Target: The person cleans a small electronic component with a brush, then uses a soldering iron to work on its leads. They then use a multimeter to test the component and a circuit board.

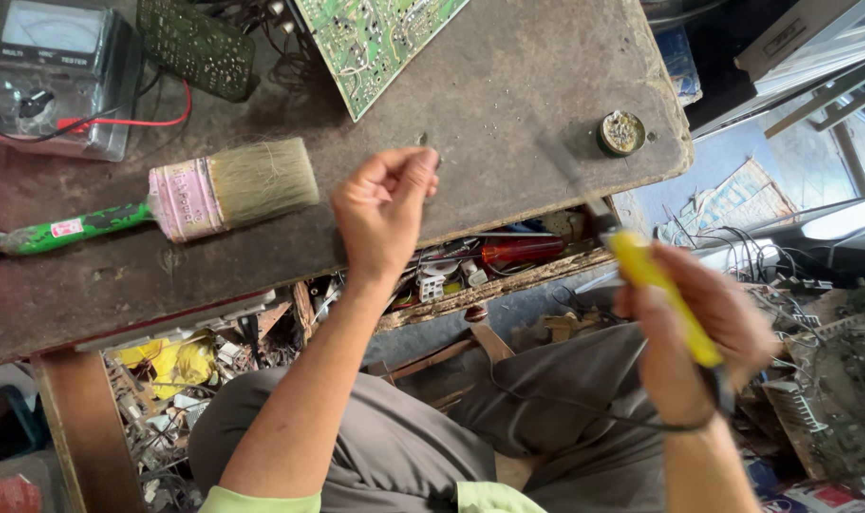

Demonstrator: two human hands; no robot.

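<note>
1. Right now the left hand [383, 211] is curled over the bench [508, 104], thumb and forefinger pinched together near the front edge; whatever small bit they grip is too tiny to make out. Best to steady that wrist against the wood so the pinch does not wander.
2. The right hand [708, 332] is wrapped round the yellow iron [662, 296], off the bench and above the lap, tip pointing up toward the bench corner. It is blurred, so the exact grip is hard to read. A hold low on the handle, pen-like, would probably give finer control.
3. The cord [584, 404] trails across the trousers; it looks wise to keep it slack and away from the knee.
4. The round tin [621, 132] sits at the bench's right corner, near the iron's tip.
5. The brush [167, 201], meter [57, 76] and green board [376, 33] lie well apart from the pinch, so nothing crowds the spot.
</note>
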